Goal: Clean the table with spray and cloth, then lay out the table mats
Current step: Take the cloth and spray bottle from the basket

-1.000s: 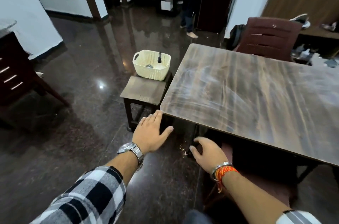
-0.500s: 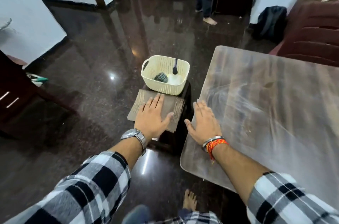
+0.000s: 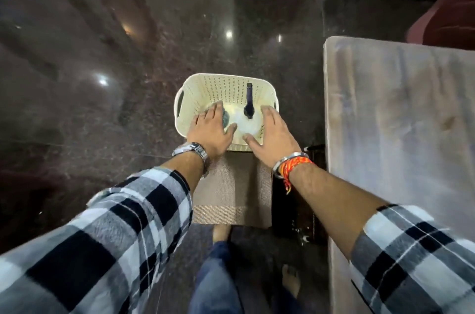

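A cream plastic basket (image 3: 195, 89) stands on the far end of a small stool. Inside it a white spray bottle (image 3: 246, 123) with a dark nozzle lies beside a dark cloth (image 3: 226, 118), mostly hidden under my fingers. My left hand (image 3: 212, 131) reaches over the basket's near left part, fingers spread above the cloth. My right hand (image 3: 273, 135) hovers over the basket's right side, fingers straight, next to the bottle. Neither hand holds anything. A brown woven table mat (image 3: 232, 195) lies on the stool below my wrists. The wooden table (image 3: 401, 118) stretches along the right.
Glossy dark stone floor (image 3: 102, 56) surrounds the stool on the left and beyond. A maroon chair (image 3: 447, 20) stands past the table's far end. My bare feet and jeans are visible at the bottom, close to the stool.
I have stepped up to the stool and the view has tilted down. Both hands moved forward, the left off the mat and the right off the table corner, to above the basket.
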### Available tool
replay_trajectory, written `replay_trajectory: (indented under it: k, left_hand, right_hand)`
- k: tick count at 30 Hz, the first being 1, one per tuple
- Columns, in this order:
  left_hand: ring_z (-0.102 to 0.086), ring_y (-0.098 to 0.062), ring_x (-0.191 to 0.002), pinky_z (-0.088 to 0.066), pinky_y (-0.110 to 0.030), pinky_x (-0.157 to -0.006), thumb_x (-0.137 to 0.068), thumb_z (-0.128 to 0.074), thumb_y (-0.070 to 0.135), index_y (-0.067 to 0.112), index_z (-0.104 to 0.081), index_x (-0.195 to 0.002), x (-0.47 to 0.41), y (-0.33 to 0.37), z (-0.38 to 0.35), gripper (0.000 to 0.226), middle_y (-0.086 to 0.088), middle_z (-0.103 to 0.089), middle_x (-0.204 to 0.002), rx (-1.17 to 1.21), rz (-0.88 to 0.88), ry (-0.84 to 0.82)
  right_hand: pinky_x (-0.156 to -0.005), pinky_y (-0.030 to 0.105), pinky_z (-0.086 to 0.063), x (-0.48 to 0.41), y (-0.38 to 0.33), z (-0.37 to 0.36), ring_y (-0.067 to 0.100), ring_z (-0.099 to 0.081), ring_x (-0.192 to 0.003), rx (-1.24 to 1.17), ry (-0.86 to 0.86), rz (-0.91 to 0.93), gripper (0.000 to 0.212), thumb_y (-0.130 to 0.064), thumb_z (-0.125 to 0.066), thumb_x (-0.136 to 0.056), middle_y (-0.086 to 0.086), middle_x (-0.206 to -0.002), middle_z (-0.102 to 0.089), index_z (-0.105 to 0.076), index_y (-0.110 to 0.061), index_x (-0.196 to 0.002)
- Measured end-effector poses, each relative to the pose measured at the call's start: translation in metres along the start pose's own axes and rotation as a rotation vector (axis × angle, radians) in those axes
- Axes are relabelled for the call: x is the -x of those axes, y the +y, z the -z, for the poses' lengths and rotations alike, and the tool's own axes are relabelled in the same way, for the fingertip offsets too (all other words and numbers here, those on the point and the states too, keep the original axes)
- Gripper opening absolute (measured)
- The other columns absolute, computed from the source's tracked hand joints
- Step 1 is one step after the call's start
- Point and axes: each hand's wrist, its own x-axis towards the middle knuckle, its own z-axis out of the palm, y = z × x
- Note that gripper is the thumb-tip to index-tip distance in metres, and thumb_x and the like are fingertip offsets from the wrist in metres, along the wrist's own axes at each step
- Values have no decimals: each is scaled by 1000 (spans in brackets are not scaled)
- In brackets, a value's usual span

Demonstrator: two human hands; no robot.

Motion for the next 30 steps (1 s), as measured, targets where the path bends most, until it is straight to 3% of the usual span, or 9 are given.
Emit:
replay_trajectory:
  k: [3,6,10,14,19,21,24,27,30]
  left_hand:
    - [-30,-31,-141,-22,-46,-117,-96,-38,46,16,-5,-154,-57,-22,-14,73,-8,-20,-159,13,32,-121]
    - [-43,-34,-129,-37,-50,-108,-91,-52,28,19,-23,-146,-92,-35,-29,63,-9,-30,-152,47,75,-253]
    - [-29,-37,-139,-29,-49,-112,-89,-55,13,17,-35,-146,-120,-48,-56,60,-13,-19,-157,-108,200,-510]
    - [-25,-35,-141,-23,-48,-116,-97,-50,20,12,-34,-146,-126,-56,-75,52,-17,-18,-157,-138,218,-590]
    - [-58,-29,-105,-52,-36,-94,-87,-58,2,0,-57,-121,-116,-60,-65,34,-16,-54,-125,108,260,-326]
    - [-55,-26,-92,-52,-35,-88,-84,-59,3,5,-62,-109,-105,-59,-51,25,-12,-54,-114,183,204,-192]
    - [-51,-33,-86,-45,-40,-82,-82,-58,12,12,-53,-102,-88,-49,-26,21,-13,-45,-104,330,124,40]
    - [-45,-34,-80,-35,-37,-72,-84,-56,7,5,-50,-100,-71,-21,4,18,-18,-44,-99,456,44,267]
    - [-50,-37,-91,-40,-40,-78,-82,-61,7,4,-52,-117,-56,12,29,35,-22,-49,-107,546,-57,351]
  right_hand:
    - [-119,33,-20,-55,-12,-17,27,-17,-149,-35,-49,-107,92,-39,-64,-90,14,-163,-14,-9,-3,-155]
    - [-114,33,-26,-97,-11,-34,32,-31,-142,-87,-66,-246,99,-31,-74,-84,18,-157,-24,-10,-2,-154]
    - [-95,36,-44,-113,4,-52,37,-55,-117,-128,-81,-350,59,-21,-72,-85,18,-126,-59,-43,-5,-134]
    - [-85,35,-47,-113,4,-68,36,-60,-103,-221,10,-366,30,-19,-61,-92,17,-111,-65,-53,-8,-120]
    - [-75,28,-39,-108,-2,-76,31,-60,-101,-333,118,-384,24,-19,-57,-97,12,-109,-66,-55,-8,-118]
    - [-77,31,-41,-102,-6,-72,33,-60,-102,-355,151,-354,25,-20,-57,-97,14,-109,-65,-55,-6,-117]
    - [-87,40,-42,-90,-17,-54,38,-56,-104,-379,240,-245,27,-21,-60,-95,21,-108,-63,-56,1,-111]
    - [-85,39,-41,-65,-29,-18,35,-56,-93,-382,484,-134,39,-33,-66,-88,22,-96,-60,-58,5,-95]
    - [-87,30,-45,-33,-35,24,17,-47,-85,-532,767,-121,44,-43,-56,-88,10,-96,-47,-54,0,-95]
